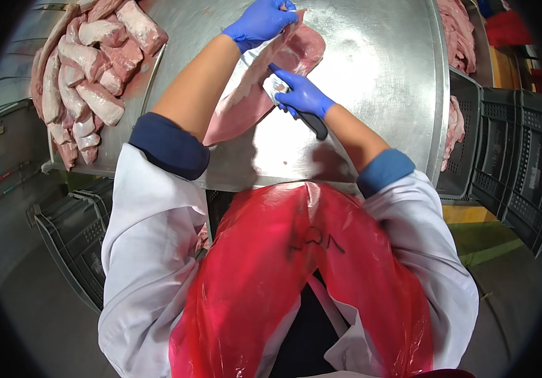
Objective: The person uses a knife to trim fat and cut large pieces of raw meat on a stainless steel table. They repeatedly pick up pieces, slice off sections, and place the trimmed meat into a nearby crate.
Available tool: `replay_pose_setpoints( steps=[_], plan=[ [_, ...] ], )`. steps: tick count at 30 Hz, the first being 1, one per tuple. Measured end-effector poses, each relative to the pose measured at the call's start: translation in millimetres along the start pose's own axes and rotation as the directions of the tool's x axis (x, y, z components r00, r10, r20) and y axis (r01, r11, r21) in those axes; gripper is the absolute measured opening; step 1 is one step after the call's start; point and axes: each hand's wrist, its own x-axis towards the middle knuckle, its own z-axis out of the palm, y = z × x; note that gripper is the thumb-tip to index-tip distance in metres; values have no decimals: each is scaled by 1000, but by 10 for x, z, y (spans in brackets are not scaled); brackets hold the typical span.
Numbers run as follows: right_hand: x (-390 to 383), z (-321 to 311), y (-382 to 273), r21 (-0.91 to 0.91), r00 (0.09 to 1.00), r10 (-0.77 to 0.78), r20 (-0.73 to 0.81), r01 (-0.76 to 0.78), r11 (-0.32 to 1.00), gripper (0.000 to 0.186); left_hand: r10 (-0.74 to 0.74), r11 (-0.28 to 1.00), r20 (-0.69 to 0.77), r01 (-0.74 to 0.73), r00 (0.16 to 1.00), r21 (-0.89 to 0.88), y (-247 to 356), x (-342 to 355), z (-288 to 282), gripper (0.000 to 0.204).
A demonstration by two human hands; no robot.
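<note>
Partly hidden: knife (308,120) blade lost behind the meat, only its black handle shows | left hand (259,22) curled closed on the far edge of the pink meat slab (245,101), lifting it off the steel table (371,75) | right hand (302,94) wrapped tight round the knife, against the slab | cut pieces (85,69) piled far left.

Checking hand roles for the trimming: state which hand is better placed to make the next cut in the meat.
Right. The right hand grips the black-handled knife against the meat slab, while the left hand pinches the slab's far edge.
</note>
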Motion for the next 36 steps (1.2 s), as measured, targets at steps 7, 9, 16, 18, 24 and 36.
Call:
replay_pose_setpoints(
  steps=[7,9,16,18,24,36],
  plan=[
    [-453,318,294,-46,999,20,47,-18,999,79,54,953,-6,-53,999,-300,454,-359,-82,21],
    [-10,437,1,-98,997,11,-71,-18,995,77,108,965,38,-96,993,-243,591,-342,11,22],
    [-459,861,595,-173,987,-156,-33,148,974,82,177,923,-20,-173,984,-343,762,-666,-161,19],
    [-376,939,105,-126,998,57,-35,-61,990,86,217,936,-17,-213,976,-280,953,-856,-97,19],
    [-193,1255,132,-199,997,-27,-68,13,980,80,224,912,-75,-236,972,-334,1219,-1097,-212,16],
    [-492,1606,240,-158,985,-85,152,110,981,84,355,826,-82,-354,931,-440,2007,-1124,245,11]
  ],
)
